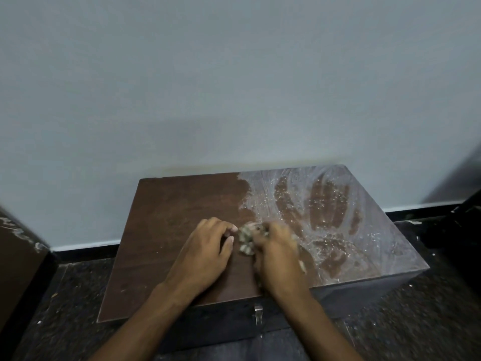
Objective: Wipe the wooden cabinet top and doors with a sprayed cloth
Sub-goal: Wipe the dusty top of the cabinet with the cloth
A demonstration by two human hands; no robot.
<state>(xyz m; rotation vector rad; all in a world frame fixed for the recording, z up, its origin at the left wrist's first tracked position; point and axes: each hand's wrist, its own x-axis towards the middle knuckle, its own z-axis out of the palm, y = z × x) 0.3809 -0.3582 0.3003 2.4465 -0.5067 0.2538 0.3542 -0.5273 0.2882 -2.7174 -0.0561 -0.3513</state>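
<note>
The cabinet [182, 230] stands against the wall [234, 74], and we look down on its top. The left half of the top is dark and clean; the right half carries a pale film of dust or dried spray with curved streaks through it. The cloth [247, 239], small and crumpled, lies on the top near the middle, just at the border between the clean part and the dusty part.

The right hand [276, 259] is blurred, but its fingers seem curled round the cloth and press it on the wood. The left hand [208, 246] rests beside it with the fingers bent; the fingertips [230, 239] touch the edge of the cloth, and I cannot tell if they pinch it or only steady it.

The step in hand, as I judge it, is wiping the right half of the top. To do it well, the cloth should be opened flatter, because a tight ball cleans only a narrow strip. Strokes should overlap and go from the clean border toward the right edge, so the dust is not carried back. The cloth looks already dirty, so turning it to a fresh side would help. The doors are below, with a metal handle [257, 315] at the front; they appear not yet wiped.
</note>
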